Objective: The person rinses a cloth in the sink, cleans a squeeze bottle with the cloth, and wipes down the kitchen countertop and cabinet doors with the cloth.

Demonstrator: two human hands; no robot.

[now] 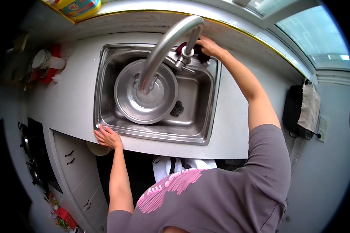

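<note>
My right hand (210, 46) reaches behind the faucet (186, 58) at the back of the sink. Its fingers are closed on a dark red cloth (202, 56), bunched around the faucet base; some fingertips are hidden. At the sink's front left corner, my left hand (108, 137) lies flat with fingers spread, on the rim and counter edge, holding nothing. A round metal basin (163, 101) sits in the left part of the stainless sink (198, 130), under the curved spout. Beside the basin, a dark mesh-like piece (177, 109) lies on the sink floor.
The white counter (76, 101) surrounds the sink. White and red containers (46, 62) stand at its left, and a yellow bottle (79, 7) is on the back ledge. A stove (42, 151) is at far left. On the right wall hangs a black holder (295, 110) with a beige cloth.
</note>
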